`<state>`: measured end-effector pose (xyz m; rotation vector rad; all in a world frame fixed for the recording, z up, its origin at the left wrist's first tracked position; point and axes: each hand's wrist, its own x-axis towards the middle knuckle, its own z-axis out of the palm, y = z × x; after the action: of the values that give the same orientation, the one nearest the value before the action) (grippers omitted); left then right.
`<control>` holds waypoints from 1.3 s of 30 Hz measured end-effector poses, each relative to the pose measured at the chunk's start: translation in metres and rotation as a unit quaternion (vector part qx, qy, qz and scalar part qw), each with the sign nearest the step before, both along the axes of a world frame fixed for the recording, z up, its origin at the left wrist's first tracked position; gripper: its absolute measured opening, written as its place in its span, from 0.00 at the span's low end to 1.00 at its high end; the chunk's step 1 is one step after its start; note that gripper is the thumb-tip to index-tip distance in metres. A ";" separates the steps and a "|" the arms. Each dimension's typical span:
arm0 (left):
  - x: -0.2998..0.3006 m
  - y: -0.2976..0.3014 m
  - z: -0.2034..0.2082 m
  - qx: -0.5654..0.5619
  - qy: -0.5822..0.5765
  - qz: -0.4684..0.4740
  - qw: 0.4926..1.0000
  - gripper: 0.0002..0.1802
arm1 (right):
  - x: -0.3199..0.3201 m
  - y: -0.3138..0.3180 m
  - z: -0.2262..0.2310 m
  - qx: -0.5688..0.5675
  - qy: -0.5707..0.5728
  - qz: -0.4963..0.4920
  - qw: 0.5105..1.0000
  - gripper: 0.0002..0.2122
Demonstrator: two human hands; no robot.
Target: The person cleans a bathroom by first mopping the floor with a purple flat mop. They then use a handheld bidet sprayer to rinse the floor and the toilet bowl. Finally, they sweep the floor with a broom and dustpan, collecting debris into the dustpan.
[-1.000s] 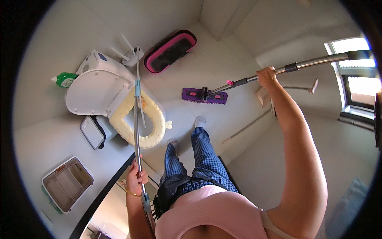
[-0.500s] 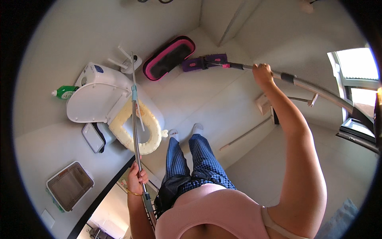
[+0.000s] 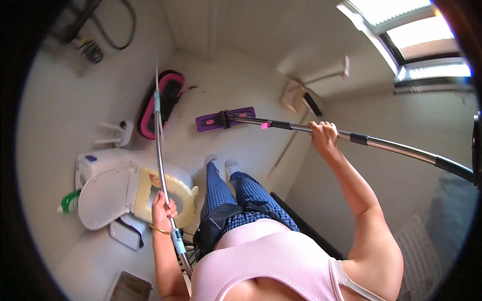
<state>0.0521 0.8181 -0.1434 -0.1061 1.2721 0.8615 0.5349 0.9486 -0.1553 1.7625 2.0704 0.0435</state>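
Mophead (image 3: 225, 119) farther from tub edge (image 3: 145, 121), floor (image 3: 183, 123) between

- Toilet (image 3: 105, 200) left of the feet (image 3: 232, 166), seat cover (image 3: 143, 198) on it
- Bottle (image 3: 69, 202) left of it, bin (image 3: 125, 233) on its near side
- Tub (image 3: 147, 120) beyond the toilet
- Mop head (image 3: 216, 121) before the feet (right of the tub, apart)

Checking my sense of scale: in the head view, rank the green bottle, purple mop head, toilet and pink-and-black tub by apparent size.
Largest to smallest:
Toilet
Pink-and-black tub
Purple mop head
Green bottle
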 end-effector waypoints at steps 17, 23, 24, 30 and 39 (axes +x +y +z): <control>0.042 0.071 -0.001 -0.085 0.056 -0.398 0.912 0.14 | 0.031 -0.023 -0.065 -0.079 -0.050 -0.048 0.994 0.02; 0.039 0.065 0.006 -0.083 0.242 -0.515 0.818 0.17 | 0.045 0.020 -0.094 0.074 -0.105 -0.043 0.991 0.08; 0.044 0.066 0.009 -0.081 0.267 -0.530 0.801 0.16 | 0.048 0.025 -0.096 0.052 -0.106 -0.064 0.991 0.10; 0.026 0.063 0.015 0.053 0.437 -0.599 0.668 0.16 | 0.069 0.006 -0.084 0.077 0.047 -0.089 0.992 0.11; 0.081 0.096 0.087 0.144 0.495 -0.718 0.467 0.17 | 0.127 -0.251 -0.117 -0.122 0.116 -0.378 0.911 0.05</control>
<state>0.1327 0.9143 -0.0564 1.7909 1.5703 -0.5907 0.6614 0.6977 -0.2726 2.3479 1.3071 -0.6441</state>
